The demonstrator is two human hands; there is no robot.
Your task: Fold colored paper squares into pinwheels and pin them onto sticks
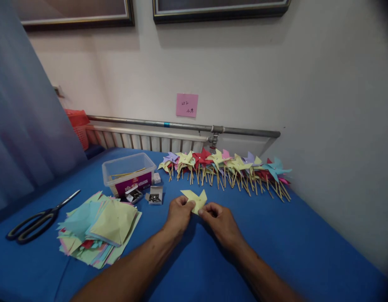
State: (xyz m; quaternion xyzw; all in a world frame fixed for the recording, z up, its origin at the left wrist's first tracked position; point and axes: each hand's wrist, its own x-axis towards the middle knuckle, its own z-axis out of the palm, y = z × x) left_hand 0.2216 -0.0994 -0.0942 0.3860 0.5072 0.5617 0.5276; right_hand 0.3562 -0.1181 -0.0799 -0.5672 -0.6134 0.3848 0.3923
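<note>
A pale yellow paper pinwheel (198, 200) is held between my two hands above the blue cloth (194, 260). My left hand (180, 213) pinches its left side between thumb and fingers. At its lower right edge, the thumb and curled fingers of my right hand (219, 220) grip the paper. Its blades are folded toward the middle, and no stick shows on it. Beyond my left hand stand two small open boxes of metal pins, one grey-white (155, 197) and one tipped toward the plastic tub (134, 195).
Finished pinwheels on sticks (217, 161) lie in a long row by the wall. A clear tub (129, 167) holds thin sticks. Stacked coloured paper sheets (115, 220) and black-handled scissors (44, 218) lie at left. A radiator (150, 140) and pipe run behind; a pink note (187, 105) hangs above.
</note>
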